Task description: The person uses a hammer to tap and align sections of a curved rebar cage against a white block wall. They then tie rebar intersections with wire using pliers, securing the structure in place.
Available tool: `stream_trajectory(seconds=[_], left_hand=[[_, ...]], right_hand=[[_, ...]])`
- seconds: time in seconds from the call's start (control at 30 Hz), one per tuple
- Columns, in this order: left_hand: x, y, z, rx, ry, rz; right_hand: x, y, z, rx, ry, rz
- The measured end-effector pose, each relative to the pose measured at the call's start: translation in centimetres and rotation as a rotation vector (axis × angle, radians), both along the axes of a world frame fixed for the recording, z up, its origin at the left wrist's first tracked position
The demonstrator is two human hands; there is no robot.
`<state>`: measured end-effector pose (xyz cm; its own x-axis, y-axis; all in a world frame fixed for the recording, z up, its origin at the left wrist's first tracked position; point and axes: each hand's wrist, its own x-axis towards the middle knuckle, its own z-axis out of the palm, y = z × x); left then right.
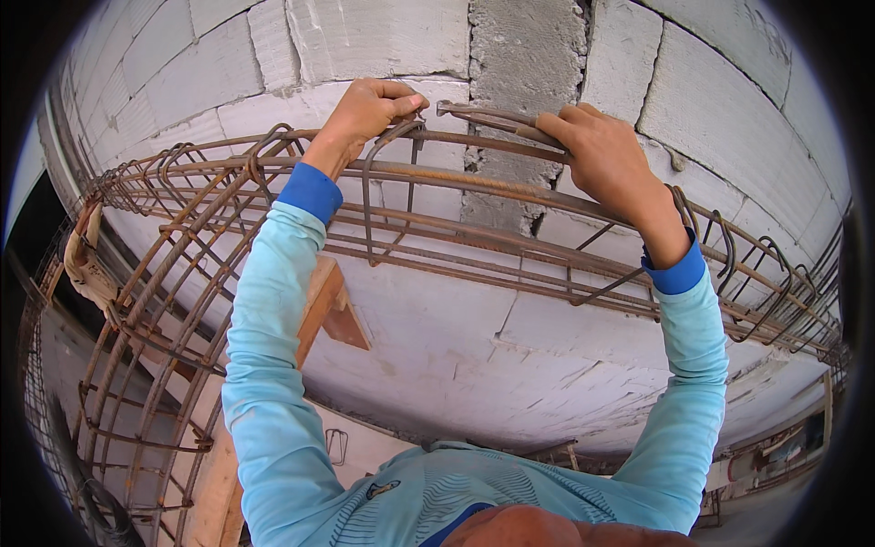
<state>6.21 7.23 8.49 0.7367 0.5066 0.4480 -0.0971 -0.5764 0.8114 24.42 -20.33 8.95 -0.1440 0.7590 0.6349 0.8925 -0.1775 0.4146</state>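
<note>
My left hand (365, 117) is closed in a pinch at the top of a rusty square stirrup (367, 205). A short piece of thin tie wire (421, 117) shows at its fingertips, beside the top bar. My right hand (606, 162) wraps round the handles of rusty pincers (492, 116). Their jaws point left and sit just right of the wire, with a small gap between. Both hands are over a long rebar cage (510, 190), whose bars run across the view.
Behind the cage rises a pale block wall (383, 41) with a grey concrete strip (524, 68). A second rebar cage (155, 319) branches toward me at the left. Wooden boards (319, 305) stand below the bars. A torn tan sack (87, 260) hangs at the far left.
</note>
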Motion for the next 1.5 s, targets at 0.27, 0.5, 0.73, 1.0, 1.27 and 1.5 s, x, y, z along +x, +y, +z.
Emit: stream_trajectory(seconds=[0.27, 0.5, 0.73, 1.0, 1.27, 1.5], left_hand=[[-0.3, -0.4, -0.3, 0.216, -0.073, 0.065], [-0.2, -0.4, -0.5, 0.306, -0.137, 0.065], [-0.1, 0.0, -1.0, 0.376, -0.182, 0.097], [0.3, 0.4, -1.1, 0.380, -0.243, 0.084], [0.1, -0.1, -1.1, 0.360, -0.239, 0.082], [0.2, -0.3, -1.1, 0.347, -0.361, 0.058]], right_hand=[[2.8, 2.8, 4.1, -0.139, -0.347, -0.043], [2.7, 5.3, 7.1, -0.217, -0.490, -0.100], [2.0, 5.3, 8.0, -0.202, -0.504, -0.173], [2.8, 6.9, 8.6, -0.198, -0.542, -0.076], [2.8, 7.7, 9.5, -0.206, -0.592, -0.050], [-0.5, 6.8, 9.6, -0.288, -0.364, -0.169]])
